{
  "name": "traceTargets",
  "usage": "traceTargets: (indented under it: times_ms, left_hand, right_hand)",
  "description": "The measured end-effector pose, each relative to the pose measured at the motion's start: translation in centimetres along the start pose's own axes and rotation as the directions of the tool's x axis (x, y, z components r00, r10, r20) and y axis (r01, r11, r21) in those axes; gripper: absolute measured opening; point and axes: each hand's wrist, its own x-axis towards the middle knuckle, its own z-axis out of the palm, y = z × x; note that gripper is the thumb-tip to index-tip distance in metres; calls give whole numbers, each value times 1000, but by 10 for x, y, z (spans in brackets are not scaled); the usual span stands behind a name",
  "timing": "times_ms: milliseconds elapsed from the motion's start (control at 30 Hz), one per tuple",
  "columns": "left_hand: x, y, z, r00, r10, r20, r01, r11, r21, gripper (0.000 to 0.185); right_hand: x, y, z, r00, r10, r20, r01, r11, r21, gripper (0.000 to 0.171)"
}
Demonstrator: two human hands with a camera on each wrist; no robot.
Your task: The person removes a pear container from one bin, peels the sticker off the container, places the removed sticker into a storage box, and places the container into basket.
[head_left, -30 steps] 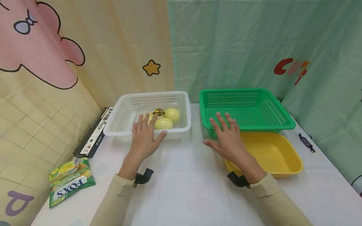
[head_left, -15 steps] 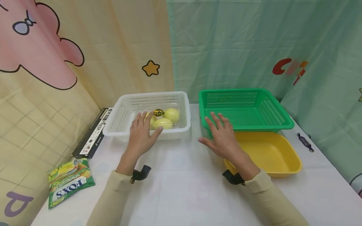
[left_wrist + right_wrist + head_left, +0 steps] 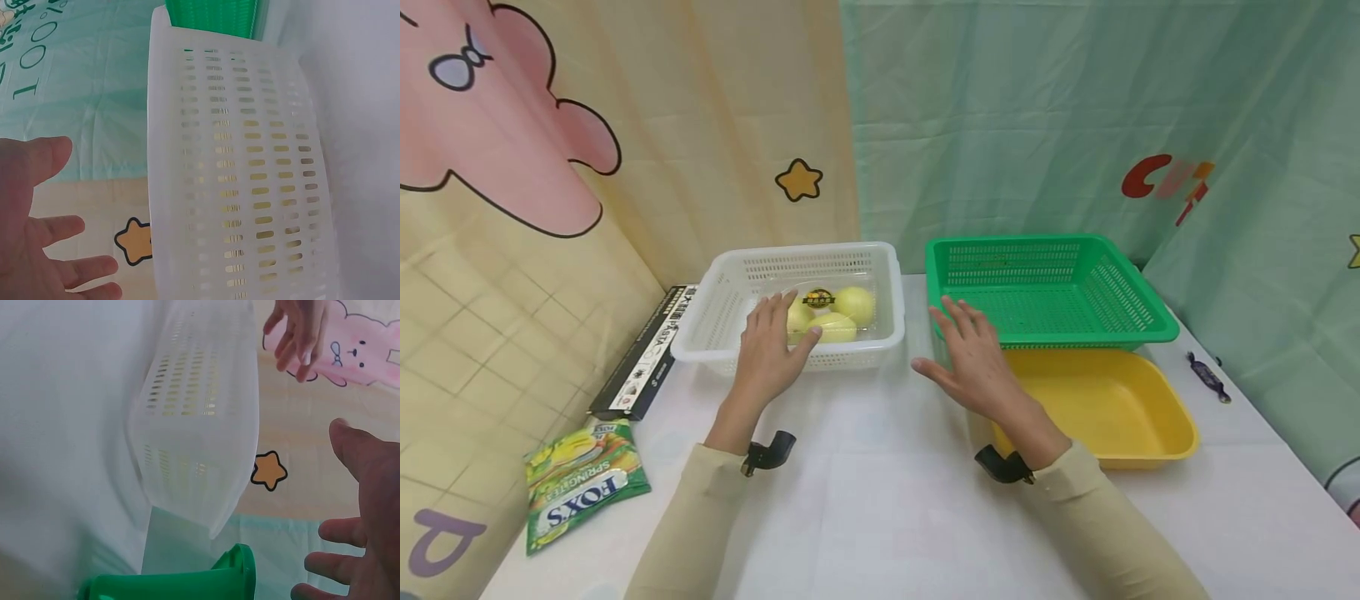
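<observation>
My left hand (image 3: 770, 350) hovers at the front of a white basket (image 3: 700, 321), fingers extended and holding nothing. Inside that basket lies a clear plastic pack of round yellow-green fruits (image 3: 854, 307) with a black and gold label. Its front wall fills much of the left wrist view, where the hand (image 3: 37, 219) is apart from it. My right hand (image 3: 973, 367) is spread in the air by the near left corner of a green basket (image 3: 1052, 340), also holding nothing. In the right wrist view, that hand's fingers (image 3: 340, 531) stand clear of both baskets.
A yellow basin (image 3: 1105, 408) sits in front of the green basket, partly behind the right forearm. A purple-wrapped candy (image 3: 1208, 377) lies at the right edge. On the left are a black pasta box (image 3: 643, 358) and a green Fox's candy bag (image 3: 583, 483). Curtains hang behind.
Both hands have drifted left and slightly back, the right one farther. More of the fruit pack shows beside the left hand. The baskets, basin and packages stay put.
</observation>
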Motion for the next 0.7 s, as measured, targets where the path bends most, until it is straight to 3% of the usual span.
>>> traceTargets:
  times_ms: [367,700]
  left_hand:
    - [13,-11,-4,1000,-11,15,12,997,-73,65]
    - [25,-27,-7,995,-47,86,56,992,-117,64]
  right_hand:
    - [12,-8,9,998,35,50,-41,990,135,80]
    - [24,-15,17,997,23,78,-40,974,225,79]
